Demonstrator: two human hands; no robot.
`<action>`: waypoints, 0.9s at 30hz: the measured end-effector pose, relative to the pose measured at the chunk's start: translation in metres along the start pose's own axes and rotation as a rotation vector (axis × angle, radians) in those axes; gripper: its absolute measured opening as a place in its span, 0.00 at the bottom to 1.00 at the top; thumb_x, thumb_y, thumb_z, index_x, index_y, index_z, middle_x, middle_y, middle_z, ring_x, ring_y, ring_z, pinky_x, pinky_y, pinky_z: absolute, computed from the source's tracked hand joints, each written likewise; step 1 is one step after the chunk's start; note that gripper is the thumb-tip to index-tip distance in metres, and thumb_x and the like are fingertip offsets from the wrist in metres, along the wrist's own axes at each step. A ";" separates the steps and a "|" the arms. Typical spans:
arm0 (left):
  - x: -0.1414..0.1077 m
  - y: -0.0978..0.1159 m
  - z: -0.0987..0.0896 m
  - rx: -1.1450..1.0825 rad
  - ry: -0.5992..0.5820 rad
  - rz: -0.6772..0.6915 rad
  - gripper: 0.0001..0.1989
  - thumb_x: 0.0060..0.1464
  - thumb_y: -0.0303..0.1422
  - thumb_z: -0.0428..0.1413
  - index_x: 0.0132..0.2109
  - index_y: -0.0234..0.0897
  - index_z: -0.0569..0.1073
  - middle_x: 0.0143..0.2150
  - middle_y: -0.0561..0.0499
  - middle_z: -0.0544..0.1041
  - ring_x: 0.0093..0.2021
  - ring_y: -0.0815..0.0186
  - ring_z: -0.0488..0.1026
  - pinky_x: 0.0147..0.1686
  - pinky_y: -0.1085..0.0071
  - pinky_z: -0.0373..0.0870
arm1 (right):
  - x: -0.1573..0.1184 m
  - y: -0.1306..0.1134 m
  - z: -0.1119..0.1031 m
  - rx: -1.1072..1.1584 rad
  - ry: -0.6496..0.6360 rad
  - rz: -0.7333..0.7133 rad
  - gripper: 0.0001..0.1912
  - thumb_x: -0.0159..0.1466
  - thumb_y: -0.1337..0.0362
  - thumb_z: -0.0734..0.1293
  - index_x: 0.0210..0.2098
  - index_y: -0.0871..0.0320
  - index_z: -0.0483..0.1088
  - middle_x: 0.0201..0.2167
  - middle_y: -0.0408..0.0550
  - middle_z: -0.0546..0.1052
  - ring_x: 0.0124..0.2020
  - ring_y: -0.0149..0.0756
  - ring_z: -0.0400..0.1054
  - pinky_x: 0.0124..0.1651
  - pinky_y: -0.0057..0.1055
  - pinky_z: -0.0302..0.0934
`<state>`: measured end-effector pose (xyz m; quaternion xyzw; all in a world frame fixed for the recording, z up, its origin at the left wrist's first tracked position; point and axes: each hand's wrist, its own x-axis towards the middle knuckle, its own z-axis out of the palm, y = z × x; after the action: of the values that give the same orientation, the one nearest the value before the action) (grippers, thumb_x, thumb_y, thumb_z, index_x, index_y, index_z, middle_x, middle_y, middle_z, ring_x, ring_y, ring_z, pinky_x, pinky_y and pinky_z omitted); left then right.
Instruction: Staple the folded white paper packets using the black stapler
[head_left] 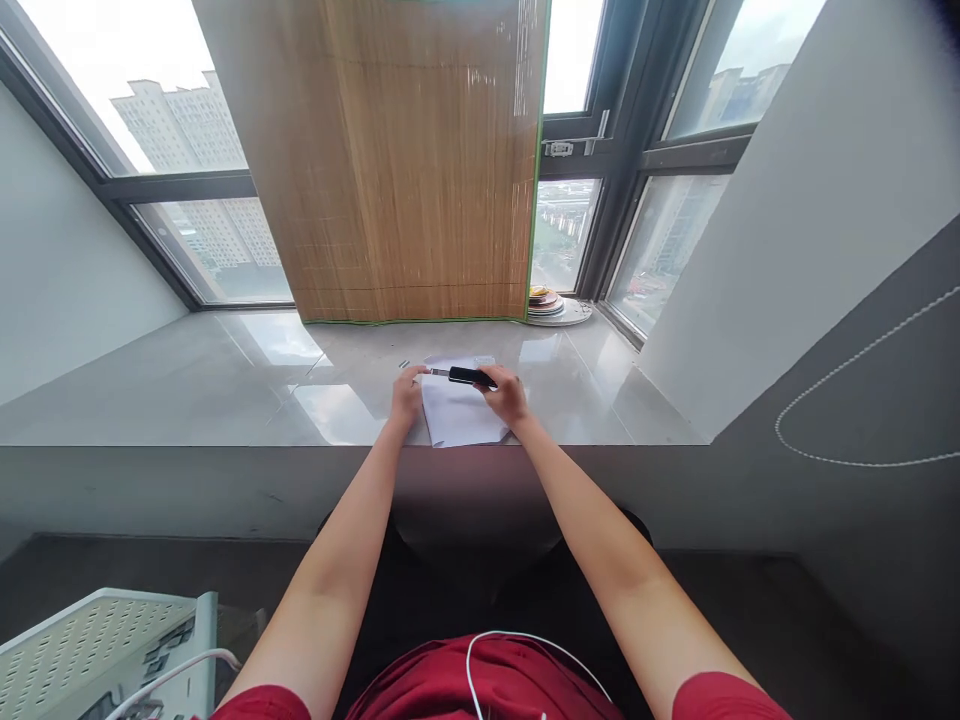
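Several white sheets of paper lie on the tiled window sill, near its front edge. Above them, a black stapler-like tool with a metal front end is held level between both hands. My right hand is closed around its black right end. At the paper's left side, my left hand is closed, its fingertips pinching at the metal left end. Just behind the left fingertips, a small metallic piece rests on the sill.
A bamboo blind hangs behind the sill. Stacked plates stand at the back right by the window. A beaded cord hangs at the right. A white perforated rack is at the lower left, and a white cable crosses my red shirt.
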<state>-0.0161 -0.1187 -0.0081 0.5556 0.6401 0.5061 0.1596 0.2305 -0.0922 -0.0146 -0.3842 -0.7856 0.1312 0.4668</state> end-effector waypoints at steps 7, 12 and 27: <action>-0.009 0.034 0.012 -1.289 0.069 -0.690 0.23 0.76 0.41 0.39 0.56 0.33 0.73 0.54 0.34 0.81 0.52 0.56 0.82 0.55 0.59 0.79 | 0.006 -0.047 -0.004 -0.310 -0.112 -0.498 0.22 0.75 0.74 0.62 0.59 0.49 0.79 0.57 0.52 0.81 0.62 0.47 0.69 0.69 0.47 0.61; -0.013 0.033 0.012 -1.391 0.135 -0.733 0.18 0.75 0.29 0.41 0.52 0.31 0.75 0.43 0.41 0.83 0.42 0.66 0.82 0.51 0.71 0.79 | -0.002 -0.049 -0.002 -0.333 -0.096 -0.636 0.20 0.74 0.75 0.63 0.55 0.49 0.81 0.53 0.50 0.83 0.56 0.43 0.72 0.66 0.44 0.64; -0.032 0.024 -0.008 -1.630 0.272 -0.615 0.15 0.71 0.27 0.46 0.47 0.30 0.78 0.41 0.42 0.83 0.44 0.65 0.84 0.55 0.68 0.81 | 0.008 -0.024 0.025 0.040 -0.047 0.427 0.15 0.54 0.61 0.80 0.41 0.54 0.83 0.35 0.46 0.83 0.40 0.44 0.76 0.48 0.37 0.69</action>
<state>0.0013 -0.1533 0.0039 0.0072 0.2146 0.8017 0.5578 0.1963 -0.0986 -0.0088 -0.5295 -0.6941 0.2517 0.4177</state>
